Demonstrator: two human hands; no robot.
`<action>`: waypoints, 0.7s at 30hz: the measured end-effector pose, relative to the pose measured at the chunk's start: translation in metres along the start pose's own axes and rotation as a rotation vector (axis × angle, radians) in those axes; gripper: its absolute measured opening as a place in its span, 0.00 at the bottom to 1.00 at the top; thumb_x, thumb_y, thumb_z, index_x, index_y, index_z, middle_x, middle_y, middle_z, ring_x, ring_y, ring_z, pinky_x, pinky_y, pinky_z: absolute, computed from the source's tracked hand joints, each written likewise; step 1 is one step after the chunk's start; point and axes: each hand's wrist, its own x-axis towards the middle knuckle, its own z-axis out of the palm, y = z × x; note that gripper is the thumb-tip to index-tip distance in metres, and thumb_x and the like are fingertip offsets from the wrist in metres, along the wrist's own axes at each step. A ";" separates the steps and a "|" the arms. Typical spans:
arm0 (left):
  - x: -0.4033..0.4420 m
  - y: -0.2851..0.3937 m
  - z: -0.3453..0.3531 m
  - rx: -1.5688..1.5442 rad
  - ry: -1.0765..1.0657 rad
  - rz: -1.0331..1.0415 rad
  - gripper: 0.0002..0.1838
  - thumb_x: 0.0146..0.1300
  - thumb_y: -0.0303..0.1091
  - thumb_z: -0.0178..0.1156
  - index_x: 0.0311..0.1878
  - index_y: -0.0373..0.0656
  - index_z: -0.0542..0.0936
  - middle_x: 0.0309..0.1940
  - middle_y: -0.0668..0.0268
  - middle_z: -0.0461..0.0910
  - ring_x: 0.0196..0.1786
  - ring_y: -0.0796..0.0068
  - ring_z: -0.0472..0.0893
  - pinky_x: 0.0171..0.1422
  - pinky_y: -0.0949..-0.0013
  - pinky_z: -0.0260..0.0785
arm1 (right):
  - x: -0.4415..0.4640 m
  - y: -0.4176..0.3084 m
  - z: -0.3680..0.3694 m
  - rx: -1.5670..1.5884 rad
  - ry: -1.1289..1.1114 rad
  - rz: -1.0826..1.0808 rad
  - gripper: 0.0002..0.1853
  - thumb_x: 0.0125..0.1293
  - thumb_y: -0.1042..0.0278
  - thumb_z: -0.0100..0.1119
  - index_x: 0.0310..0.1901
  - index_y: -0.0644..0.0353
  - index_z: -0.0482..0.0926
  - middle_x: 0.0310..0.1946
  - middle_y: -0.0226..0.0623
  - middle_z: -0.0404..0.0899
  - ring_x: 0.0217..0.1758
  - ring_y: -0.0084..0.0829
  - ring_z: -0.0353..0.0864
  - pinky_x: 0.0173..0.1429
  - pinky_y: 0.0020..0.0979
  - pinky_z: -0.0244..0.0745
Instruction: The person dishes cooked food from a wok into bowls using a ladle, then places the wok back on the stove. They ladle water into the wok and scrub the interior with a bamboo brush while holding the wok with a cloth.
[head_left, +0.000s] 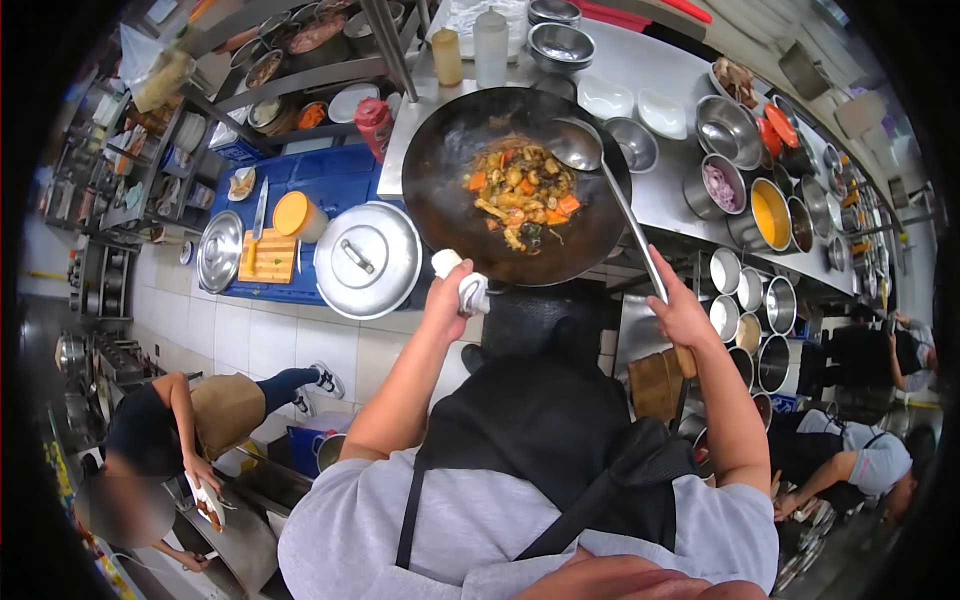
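Note:
My left hand [451,300] is closed around a folded white cloth [474,292] at the near-left rim of a large dark wok [440,190]. The wok's handle, if it has one there, is hidden by the cloth. In my right hand [676,305] is the long handle of a metal ladle [577,146], its wooden end showing below my fingers. The ladle's bowl lies inside the wok at the upper right, beside the food. A stir-fry [522,190] of brown pieces with orange chunks sits in the middle of the wok.
On the blue surface [330,180] at left are a lidded pot [368,258], a yellow-lidded tub [298,215], and a cutting board [268,256] with a knife. Metal bowls [728,130] and squeeze bottles [491,50] stand around the wok. Other people [225,395] work at both sides.

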 end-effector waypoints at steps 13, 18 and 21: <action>-0.008 -0.006 0.018 0.034 0.127 0.048 0.15 0.67 0.42 0.63 0.52 0.49 0.73 0.37 0.71 0.80 0.37 0.76 0.82 0.36 0.66 0.75 | 0.027 0.057 0.000 0.676 -0.307 -0.012 0.45 0.66 0.80 0.50 0.80 0.35 0.44 0.23 0.30 0.67 0.14 0.19 0.64 0.18 0.25 0.66; -0.016 -0.009 0.032 0.026 0.154 0.036 0.15 0.68 0.44 0.63 0.52 0.50 0.74 0.37 0.71 0.80 0.37 0.76 0.82 0.37 0.64 0.75 | 0.021 0.058 -0.042 0.817 -0.341 -0.061 0.44 0.66 0.80 0.48 0.80 0.35 0.45 0.24 0.30 0.66 0.13 0.18 0.62 0.18 0.24 0.66; -0.011 -0.009 0.027 0.017 0.185 0.025 0.13 0.69 0.47 0.59 0.49 0.53 0.76 0.35 0.69 0.83 0.36 0.71 0.82 0.38 0.62 0.73 | 0.033 0.059 -0.057 0.968 -0.434 -0.053 0.44 0.66 0.79 0.49 0.80 0.36 0.45 0.24 0.30 0.66 0.13 0.18 0.62 0.17 0.24 0.66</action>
